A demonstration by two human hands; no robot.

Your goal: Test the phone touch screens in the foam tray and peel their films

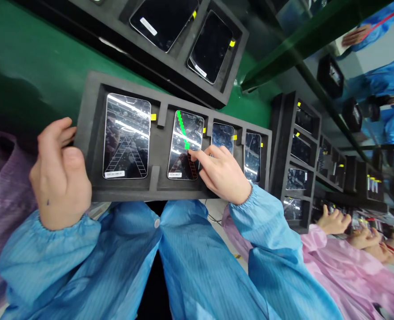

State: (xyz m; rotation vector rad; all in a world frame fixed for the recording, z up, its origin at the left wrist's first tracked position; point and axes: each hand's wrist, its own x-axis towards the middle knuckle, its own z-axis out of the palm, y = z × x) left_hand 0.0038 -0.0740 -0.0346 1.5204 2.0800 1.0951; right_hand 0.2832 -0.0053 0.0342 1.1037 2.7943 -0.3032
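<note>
A dark foam tray (130,194) lies before me with several phones in its compartments. My right hand (225,174) reaches over it, index finger stretched out and touching the screen of the second phone (180,162) from the left; it holds nothing. A jagged green trail runs from that screen's upper left down to the fingertip, above red grid lines. At the tray's left end, my left hand (62,178) is closed round the edge. The leftmost phone (126,138) shows a white and red grid. My right hand partly covers the third phone (223,133); the rightmost phone (252,155) is dark.
Another foam tray (239,40) with dark phones lies beyond, on the green table (50,66). More phone trays (283,133) stand to the right. Co-workers' hands (333,220) and pink sleeves (343,262) are at the right; a green metal bar (303,44) crosses the upper right.
</note>
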